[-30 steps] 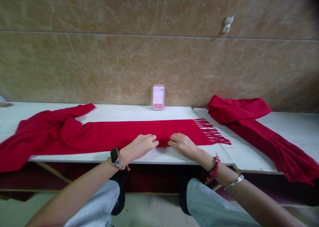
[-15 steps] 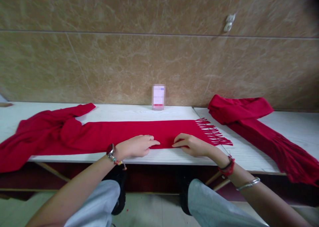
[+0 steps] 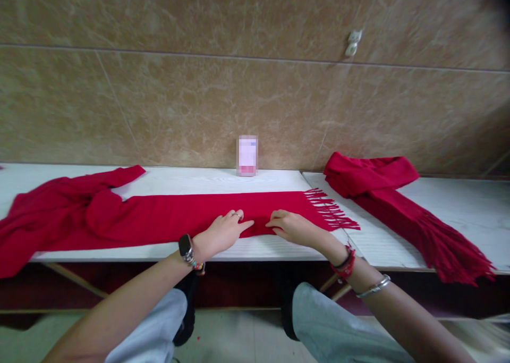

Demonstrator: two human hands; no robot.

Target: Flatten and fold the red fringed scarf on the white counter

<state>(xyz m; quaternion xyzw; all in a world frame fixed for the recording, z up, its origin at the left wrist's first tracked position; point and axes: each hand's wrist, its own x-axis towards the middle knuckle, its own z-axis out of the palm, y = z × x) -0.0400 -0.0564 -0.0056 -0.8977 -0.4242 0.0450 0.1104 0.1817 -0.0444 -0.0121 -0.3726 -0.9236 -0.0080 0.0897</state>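
Note:
A red scarf (image 3: 191, 211) lies stretched along the white table, smooth in the middle and fringed at its right end. My left hand (image 3: 225, 233) rests on the scarf's near half, thumb stretched to the right and fingers bent over the cloth. Opposite it, my right hand (image 3: 292, 227) touches the same stretch of scarf with bent fingers, thumb and fingers a little apart. A short span of red cloth shows between the two hands. Neither hand visibly lifts the cloth. The scarf's left part is bunched and hangs over the table's front edge.
A second red scarf (image 3: 374, 174) lies folded over at the right, its fringe reaching the front edge. A phone with a blurred screen (image 3: 247, 155) stands against the marbled wall (image 3: 191, 108). The white table (image 3: 271, 179) has a seam right of centre.
My left fingers have shifted up onto the scarf and curled, with the thumb pointing right. My right hand has moved slightly. The whole view has shifted a little; both scarves lie much as before.

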